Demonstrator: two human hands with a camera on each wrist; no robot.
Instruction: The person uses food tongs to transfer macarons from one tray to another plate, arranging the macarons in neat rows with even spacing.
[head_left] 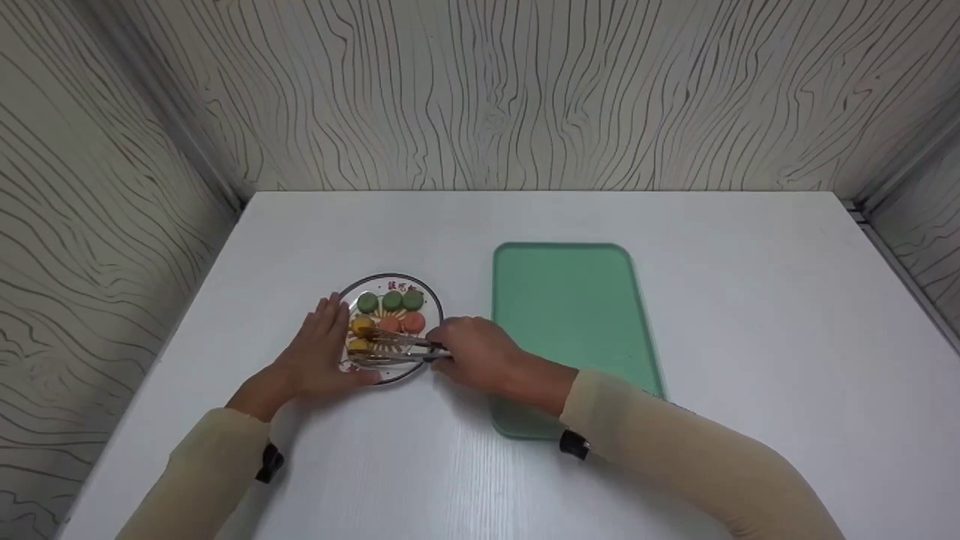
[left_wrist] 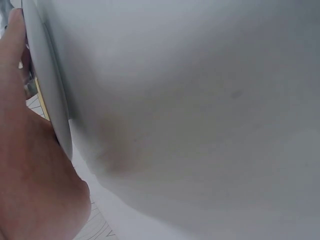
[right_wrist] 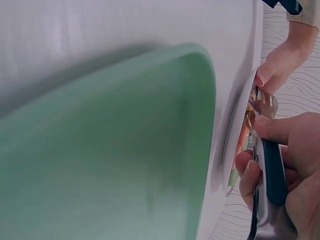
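Observation:
My right hand grips a pair of metal tongs with dark inlays on the handles. The slotted tong ends lie over a round white plate, at the lower yellow macaron. Another yellow macaron sits just above it, partly behind the upper arm of the tongs. Beside that are two pink macarons, and three green macarons line the far side. My left hand rests against the plate's left rim, fingers straight and thumb along the near edge. The left wrist view shows the plate edge-on against this hand.
To the right of the plate lies a green rectangular tray with a raised rim, my right forearm crossing over its near part. The white table meets wood-patterned panels at the back and sides.

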